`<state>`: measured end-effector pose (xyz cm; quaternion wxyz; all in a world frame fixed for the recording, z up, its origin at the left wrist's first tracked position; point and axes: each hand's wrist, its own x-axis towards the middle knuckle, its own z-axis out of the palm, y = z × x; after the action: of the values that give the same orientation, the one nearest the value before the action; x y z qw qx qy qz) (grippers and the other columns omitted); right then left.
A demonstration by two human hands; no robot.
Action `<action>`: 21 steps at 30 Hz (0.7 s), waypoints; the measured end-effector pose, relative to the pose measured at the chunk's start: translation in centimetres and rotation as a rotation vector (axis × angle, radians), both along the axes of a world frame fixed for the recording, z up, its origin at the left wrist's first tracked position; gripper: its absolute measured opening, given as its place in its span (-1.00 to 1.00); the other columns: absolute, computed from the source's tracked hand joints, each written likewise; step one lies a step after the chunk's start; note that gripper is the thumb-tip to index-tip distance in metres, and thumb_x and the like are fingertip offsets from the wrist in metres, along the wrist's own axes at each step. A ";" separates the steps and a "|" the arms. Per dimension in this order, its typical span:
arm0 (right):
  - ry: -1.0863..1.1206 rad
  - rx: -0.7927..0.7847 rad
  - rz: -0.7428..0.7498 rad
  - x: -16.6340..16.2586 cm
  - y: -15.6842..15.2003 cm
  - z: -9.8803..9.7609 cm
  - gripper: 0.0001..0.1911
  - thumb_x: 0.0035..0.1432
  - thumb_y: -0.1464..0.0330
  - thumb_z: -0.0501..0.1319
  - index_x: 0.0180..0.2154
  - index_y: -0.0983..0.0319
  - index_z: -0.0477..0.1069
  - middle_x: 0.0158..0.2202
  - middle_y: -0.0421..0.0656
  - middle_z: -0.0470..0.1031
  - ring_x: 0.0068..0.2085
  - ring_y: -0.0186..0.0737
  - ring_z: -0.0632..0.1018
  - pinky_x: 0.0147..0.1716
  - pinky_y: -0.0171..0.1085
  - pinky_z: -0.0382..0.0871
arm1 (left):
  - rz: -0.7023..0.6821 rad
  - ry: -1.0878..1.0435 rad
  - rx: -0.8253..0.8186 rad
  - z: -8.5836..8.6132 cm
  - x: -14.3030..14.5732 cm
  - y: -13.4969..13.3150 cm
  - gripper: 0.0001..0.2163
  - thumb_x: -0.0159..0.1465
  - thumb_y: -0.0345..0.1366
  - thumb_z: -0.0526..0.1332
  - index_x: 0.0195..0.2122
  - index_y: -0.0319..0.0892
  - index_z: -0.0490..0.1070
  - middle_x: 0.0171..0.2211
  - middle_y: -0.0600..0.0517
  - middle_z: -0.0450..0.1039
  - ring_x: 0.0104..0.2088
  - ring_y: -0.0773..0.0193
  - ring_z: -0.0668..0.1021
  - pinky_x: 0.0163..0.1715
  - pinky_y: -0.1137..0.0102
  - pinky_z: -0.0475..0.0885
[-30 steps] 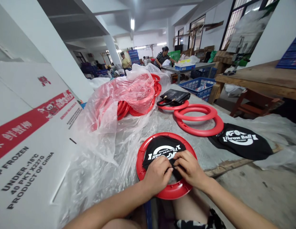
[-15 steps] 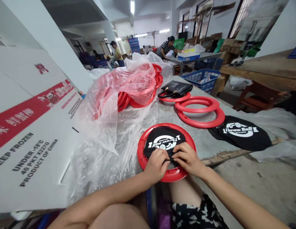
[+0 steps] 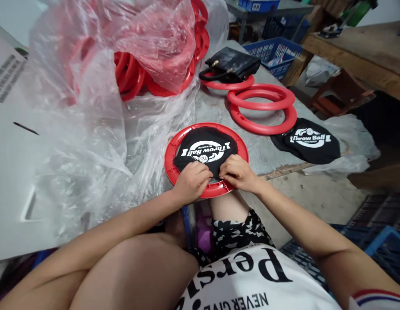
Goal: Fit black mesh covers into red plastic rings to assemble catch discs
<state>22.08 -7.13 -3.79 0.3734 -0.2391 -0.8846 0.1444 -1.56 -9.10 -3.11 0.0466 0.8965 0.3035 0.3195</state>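
A red plastic ring (image 3: 170,150) lies at the table's near edge with a black printed cloth (image 3: 203,150) spread over its middle. My left hand (image 3: 192,181) and my right hand (image 3: 236,171) sit side by side on the ring's near rim. Both have their fingers curled and pinched on the cloth's near edge.
Two more red rings (image 3: 263,107) lie stacked beyond, with a black handbag (image 3: 230,64) on a third. A second black cloth (image 3: 306,140) lies to the right. A clear plastic bag of red rings (image 3: 148,47) fills the left, beside a white carton (image 3: 9,142). Blue crates (image 3: 277,49) stand behind.
The camera has tipped downward, so the room's far end has left the view and my lap shows. Both hands stay pinched on the cloth's near edge on the ring.
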 end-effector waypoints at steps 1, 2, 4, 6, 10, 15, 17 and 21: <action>0.012 -0.010 0.025 0.1 0.1 0.0 -0.83 0.36 0.38 0.19 -0.33 0.22 0.46 -0.32 -0.16 0.59 -0.28 -0.23 0.47 -0.22 -0.17 0.23 | -0.010 -0.009 0.008 0.1 0.0 0.0 -0.85 0.35 -0.47 0.12 -0.26 -0.20 0.48 -0.32 -0.02 0.51 -0.27 0.22 0.47 -0.24 0.29 0.38; 0.023 -0.021 0.050 0.2 0.2 -0.1 -0.83 0.36 0.36 0.20 -0.33 0.21 0.47 -0.31 -0.15 0.58 -0.26 -0.22 0.48 -0.20 -0.16 0.25 | -0.018 -0.020 0.012 0.1 0.0 -0.1 -0.86 0.35 -0.47 0.13 -0.26 -0.19 0.48 -0.33 -0.01 0.51 -0.28 0.23 0.47 -0.25 0.30 0.38; 0.040 -0.042 0.092 0.4 0.5 0.0 -0.81 0.36 0.33 0.20 -0.32 0.21 0.49 -0.29 -0.15 0.57 -0.24 -0.22 0.49 -0.17 -0.15 0.27 | -0.040 -0.034 0.018 0.2 0.0 -0.1 -0.87 0.34 -0.45 0.15 -0.27 -0.18 0.49 -0.34 -0.01 0.50 -0.29 0.24 0.47 -0.25 0.29 0.37; 0.047 -0.059 0.122 0.6 0.6 0.2 -0.79 0.37 0.30 0.20 -0.33 0.20 0.50 -0.28 -0.14 0.55 -0.23 -0.21 0.48 -0.16 -0.14 0.29 | -0.069 -0.025 0.033 0.4 0.0 -0.2 -0.88 0.34 -0.42 0.16 -0.28 -0.17 0.49 -0.34 -0.01 0.50 -0.29 0.24 0.47 -0.26 0.29 0.36; 0.039 -0.062 0.166 0.8 0.6 0.6 -0.76 0.36 0.30 0.21 -0.37 0.20 0.52 -0.30 -0.15 0.51 -0.23 -0.20 0.46 -0.18 -0.13 0.29 | -0.113 0.018 0.080 0.6 -0.2 -0.4 -0.88 0.33 -0.41 0.16 -0.29 -0.17 0.49 -0.33 -0.02 0.50 -0.30 0.24 0.45 -0.29 0.29 0.34; 0.018 -0.001 0.186 0.9 0.4 0.7 -0.80 0.32 0.36 0.24 -0.39 0.22 0.51 -0.28 -0.13 0.48 -0.22 -0.18 0.43 -0.19 -0.13 0.28 | -0.167 0.065 0.148 0.3 -0.4 -0.4 -0.90 0.33 -0.40 0.17 -0.29 -0.15 0.47 -0.36 -0.01 0.47 -0.31 0.23 0.44 -0.32 0.29 0.32; 0.010 0.017 0.182 0.9 0.4 0.7 -0.81 0.31 0.37 0.25 -0.39 0.22 0.51 -0.29 -0.13 0.46 -0.22 -0.18 0.42 -0.21 -0.13 0.27 | -0.186 0.063 0.172 0.0 -0.5 -0.3 -0.91 0.32 -0.40 0.17 -0.25 -0.15 0.47 -0.37 -0.01 0.46 -0.32 0.22 0.43 -0.33 0.29 0.30; 0.005 0.035 0.181 0.9 0.4 0.8 -0.79 0.30 0.37 0.26 -0.41 0.23 0.50 -0.30 -0.13 0.44 -0.23 -0.18 0.41 -0.22 -0.14 0.27 | -0.229 0.049 0.179 -0.5 -0.6 -0.2 -0.90 0.32 -0.40 0.18 -0.18 -0.16 0.47 -0.35 -0.01 0.46 -0.32 0.22 0.44 -0.33 0.28 0.31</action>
<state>23.01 -6.73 -3.03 0.3652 -0.1514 -0.9040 0.1626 -2.12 -9.33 -3.66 -0.0045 0.9333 0.1705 0.3159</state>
